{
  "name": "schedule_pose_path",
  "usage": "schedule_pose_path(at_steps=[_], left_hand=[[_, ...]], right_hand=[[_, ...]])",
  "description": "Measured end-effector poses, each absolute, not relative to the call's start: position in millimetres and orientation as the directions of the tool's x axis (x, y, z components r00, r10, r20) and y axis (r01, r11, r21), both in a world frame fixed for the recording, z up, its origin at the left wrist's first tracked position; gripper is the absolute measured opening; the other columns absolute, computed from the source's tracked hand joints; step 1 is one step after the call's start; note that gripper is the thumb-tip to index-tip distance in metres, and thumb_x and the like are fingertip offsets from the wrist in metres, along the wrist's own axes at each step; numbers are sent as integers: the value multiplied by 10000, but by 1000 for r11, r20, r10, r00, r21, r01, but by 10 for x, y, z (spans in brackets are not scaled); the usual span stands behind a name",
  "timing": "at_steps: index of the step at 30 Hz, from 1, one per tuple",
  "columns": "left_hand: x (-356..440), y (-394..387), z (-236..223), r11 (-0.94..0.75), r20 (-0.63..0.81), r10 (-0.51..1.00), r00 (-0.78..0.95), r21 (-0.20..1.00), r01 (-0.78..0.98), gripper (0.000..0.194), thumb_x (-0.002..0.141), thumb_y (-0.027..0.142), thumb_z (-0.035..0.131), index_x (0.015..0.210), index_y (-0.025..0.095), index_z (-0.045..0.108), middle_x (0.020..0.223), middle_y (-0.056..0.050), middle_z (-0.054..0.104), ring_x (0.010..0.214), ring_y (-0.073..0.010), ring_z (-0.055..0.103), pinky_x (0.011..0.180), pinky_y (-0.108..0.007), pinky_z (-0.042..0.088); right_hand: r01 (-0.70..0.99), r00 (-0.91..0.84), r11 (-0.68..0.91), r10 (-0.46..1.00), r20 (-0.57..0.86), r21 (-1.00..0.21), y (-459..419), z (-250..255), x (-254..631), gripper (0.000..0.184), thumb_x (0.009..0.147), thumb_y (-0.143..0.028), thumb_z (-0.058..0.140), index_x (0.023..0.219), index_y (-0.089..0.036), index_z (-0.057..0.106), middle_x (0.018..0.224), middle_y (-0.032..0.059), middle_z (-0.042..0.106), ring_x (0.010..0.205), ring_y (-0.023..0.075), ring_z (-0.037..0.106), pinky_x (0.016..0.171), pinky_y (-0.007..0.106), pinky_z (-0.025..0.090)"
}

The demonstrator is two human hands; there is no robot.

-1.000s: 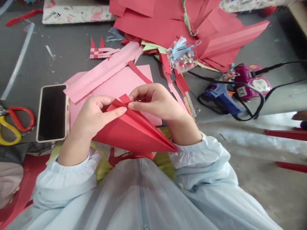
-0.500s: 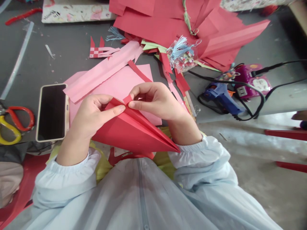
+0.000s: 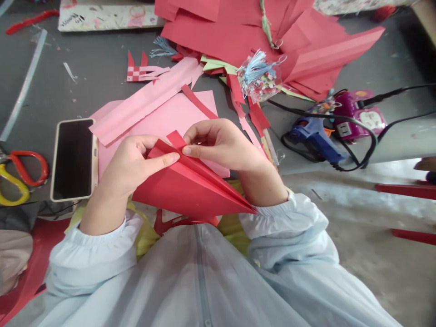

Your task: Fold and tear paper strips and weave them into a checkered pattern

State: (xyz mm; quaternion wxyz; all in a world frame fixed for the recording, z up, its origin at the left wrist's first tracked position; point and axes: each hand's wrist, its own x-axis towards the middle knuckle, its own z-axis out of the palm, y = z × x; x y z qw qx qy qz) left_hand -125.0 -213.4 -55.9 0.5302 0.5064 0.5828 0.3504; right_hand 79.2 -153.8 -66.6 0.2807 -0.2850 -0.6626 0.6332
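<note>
A folded sheet of red paper is held up in front of my body, its pleated folds running down to a point near my right sleeve. My left hand pinches its upper left edge between thumb and fingers. Close beside it, my right hand pinches the fold at the top, and a short red flap sticks up between the two hands. Behind them on the table lie pink paper sheets with a narrow red strip across them. A small red-and-pink woven paper piece rests farther back.
To the left are a phone and scissors with red and yellow handles. Red sheets are piled at the back, with a bag of beads by them. A blue glue gun and purple power socket with cables lie right.
The red flap between my hands now stands taller and leans left, with my right fingers slightly lower at its base. Both hands keep their pinch on the paper.
</note>
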Motion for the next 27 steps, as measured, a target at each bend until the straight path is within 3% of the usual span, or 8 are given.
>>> schedule_pose_path(at_steps=[9, 18, 27], left_hand=[[-1233, -2133, -528, 225, -243, 967, 74, 954, 197, 175, 704, 365, 847, 774, 216, 785, 763, -25, 757, 651, -155, 661, 566, -244, 509], [-1266, -2143, -545, 231, -239, 971, 25, 956, 179, 221, 689, 391, 866, 762, 205, 771, 744, -25, 753, 628, -161, 666, 548, -250, 516], [-1271, -2132, -558, 172, -183, 982, 44, 966, 192, 242, 714, 417, 846, 776, 194, 777, 742, -28, 752, 634, -167, 681, 541, -245, 534]], right_hand=[[-18, -682, 46, 730, 45, -999, -1536, -656, 816, 329, 785, -436, 822, 827, -159, 650, 824, 18, 668, 763, 125, 606, 731, 280, 536], [59, -687, 13, 726, -31, -998, -1526, -661, 837, 367, 756, -476, 835, 835, -151, 684, 792, 23, 685, 708, 117, 593, 658, 267, 516], [-25, -668, 51, 742, 54, -998, -1552, -661, 819, 296, 785, -400, 822, 802, -162, 647, 777, -4, 649, 708, 107, 572, 693, 263, 508]])
